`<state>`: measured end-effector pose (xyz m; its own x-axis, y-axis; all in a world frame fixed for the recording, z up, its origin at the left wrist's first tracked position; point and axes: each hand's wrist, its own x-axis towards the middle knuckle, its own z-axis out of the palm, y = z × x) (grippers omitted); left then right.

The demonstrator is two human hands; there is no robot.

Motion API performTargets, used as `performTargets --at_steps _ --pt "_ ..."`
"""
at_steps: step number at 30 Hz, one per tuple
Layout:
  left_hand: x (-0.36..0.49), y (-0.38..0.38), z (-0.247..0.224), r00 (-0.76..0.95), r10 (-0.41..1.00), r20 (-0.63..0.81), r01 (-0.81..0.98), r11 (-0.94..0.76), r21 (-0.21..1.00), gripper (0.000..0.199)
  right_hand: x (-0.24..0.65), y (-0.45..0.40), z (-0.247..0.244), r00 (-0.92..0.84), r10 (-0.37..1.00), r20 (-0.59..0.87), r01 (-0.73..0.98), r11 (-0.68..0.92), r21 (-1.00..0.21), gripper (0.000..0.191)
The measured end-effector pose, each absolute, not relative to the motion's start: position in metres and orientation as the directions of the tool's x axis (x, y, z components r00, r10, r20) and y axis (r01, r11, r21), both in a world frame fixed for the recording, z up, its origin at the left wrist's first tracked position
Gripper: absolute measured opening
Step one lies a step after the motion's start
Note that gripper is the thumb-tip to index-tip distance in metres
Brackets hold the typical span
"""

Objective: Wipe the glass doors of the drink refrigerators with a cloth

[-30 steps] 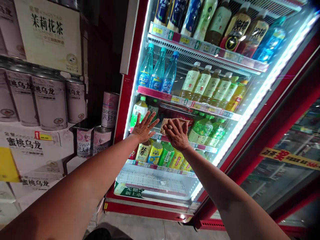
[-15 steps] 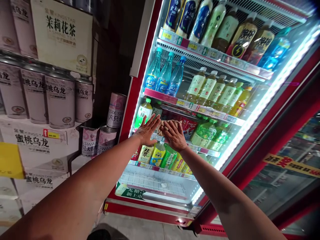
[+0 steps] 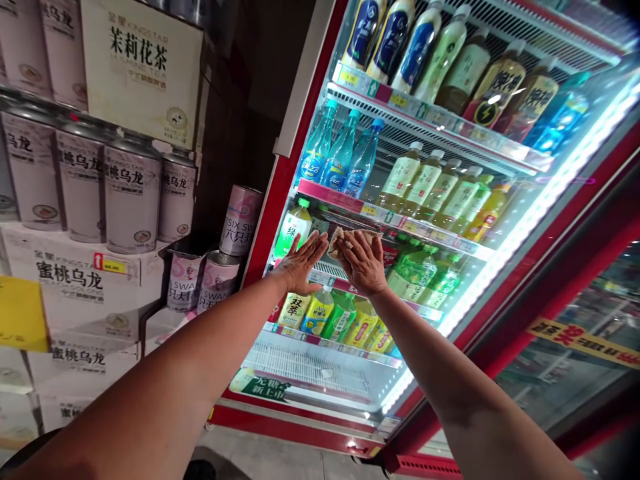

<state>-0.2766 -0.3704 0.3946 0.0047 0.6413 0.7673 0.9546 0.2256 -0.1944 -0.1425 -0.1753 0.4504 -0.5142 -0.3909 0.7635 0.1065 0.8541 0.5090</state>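
Two arms (image 3: 195, 360) stretched forward; left fingers (image 3: 311, 251) fanned, right fingers (image 3: 363, 249) over cloth (image 3: 335, 247).

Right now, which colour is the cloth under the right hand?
The cloth is beige or light brown; the head view shows it best.

The left hand (image 3: 303, 263) was bare, with sturdy, blunt-ended fingers (image 3: 314, 249) and a thick thumb. Behind it the wrist narrowed, then the left forearm (image 3: 195, 373) broadened steadily into a rounded bulk, smooth and uncovered as far as it showed. The right hand (image 3: 364, 263) had a broad back; behind it ran a slim wrist and the right forearm (image 3: 440, 360), likewise uncovered and widening. Well below the left hand sat a dark rounded shape (image 3: 200, 470), perhaps footwear, too cropped to tell.
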Motion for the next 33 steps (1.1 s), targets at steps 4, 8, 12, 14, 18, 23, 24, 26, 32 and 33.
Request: performTargets --at_steps 4,8,12,14,18,23,24,26,32,33 --pt "-0.275 -0.369 0.395 -0.001 0.640 0.768 0.956 0.227 -0.188 0.130 -0.157 -0.187 0.450 -0.427 -0.262 0.865 0.196 0.908 0.371 0.055" --pt "-0.276 -0.380 0.391 -0.024 0.661 0.750 0.950 0.250 -0.189 0.121 -0.160 -0.198 0.431 -0.518 -0.372 0.770 0.104 0.867 0.488 0.051" --pt "-0.278 -0.404 0.377 -0.065 0.695 0.716 0.922 0.316 -0.223 0.103 -0.151 -0.192 0.422 -0.578 -0.449 0.681 0.038 0.820 0.572 0.050" --pt "-0.279 -0.413 0.369 -0.094 0.691 0.716 0.906 0.358 -0.227 0.097 -0.155 -0.193 0.425 -0.534 -0.393 0.749 0.105 0.848 0.520 0.052" --pt "-0.280 -0.421 0.354 -0.185 0.635 0.750 0.882 0.444 -0.158 0.094 -0.172 -0.212 0.427 -0.456 -0.309 0.835 0.187 0.884 0.429 0.052" --pt "-0.282 -0.427 0.348 -0.209 0.600 0.772 0.886 0.450 -0.111 0.095 -0.169 -0.221 0.421 -0.619 -0.459 0.637 0.005 0.809 0.588 0.048" --pt "-0.283 -0.429 0.348 -0.209 0.589 0.780 0.885 0.453 -0.104 0.096 -0.169 -0.221 0.421 -0.627 -0.469 0.622 -0.013 0.805 0.593 0.048" --pt "-0.286 -0.433 0.351 -0.208 0.560 0.802 0.881 0.463 -0.095 0.097 -0.173 -0.225 0.423 -0.604 -0.441 0.664 0.007 0.830 0.558 0.050" --pt "-0.296 -0.439 0.357 -0.220 0.452 0.865 0.877 0.480 -0.028 0.102 -0.202 -0.258 0.420 -0.526 -0.313 0.791 0.089 0.904 0.417 0.052" --pt "-0.297 -0.440 0.357 -0.220 0.450 0.866 0.879 0.476 -0.024 0.102 -0.202 -0.261 0.419 -0.561 -0.337 0.756 0.064 0.893 0.446 0.051"
